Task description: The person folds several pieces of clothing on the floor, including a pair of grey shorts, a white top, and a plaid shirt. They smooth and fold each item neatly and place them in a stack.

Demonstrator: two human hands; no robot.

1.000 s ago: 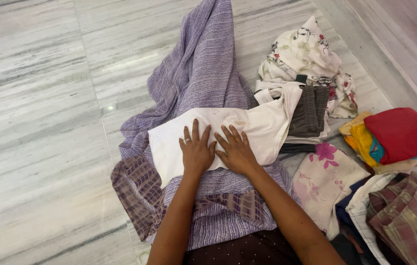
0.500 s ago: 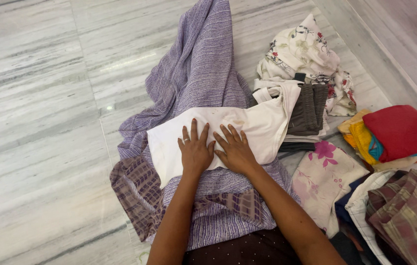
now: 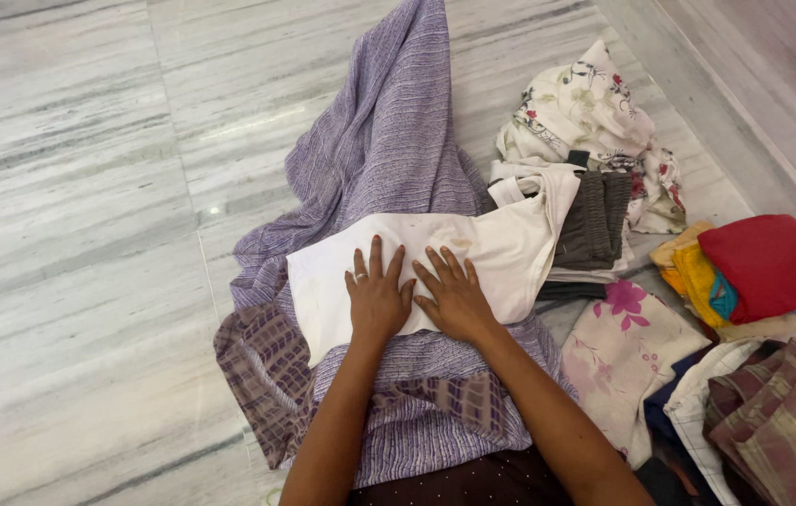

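Note:
A white sleeveless top [image 3: 501, 248] lies flat across a purple striped cloth [image 3: 389, 141] spread on the marble floor. My left hand [image 3: 376, 295] and my right hand [image 3: 452, 295] rest side by side on the near edge of the white top, palms down, fingers spread. Neither hand grips anything. A ring shows on my left hand. The purple cloth has a checked border [image 3: 262, 361] near my left forearm.
To the right lie a dark grey folded garment [image 3: 599, 220], a white floral cloth [image 3: 585, 108], a red folded cloth [image 3: 773, 262] on yellow fabric, a pink-flowered cloth [image 3: 618, 342] and a plaid cloth [image 3: 787, 422]. A raised stone ledge [image 3: 763, 84] runs along the far right.
Both hands stay pressed on the white top, almost still; the view has shifted only slightly.

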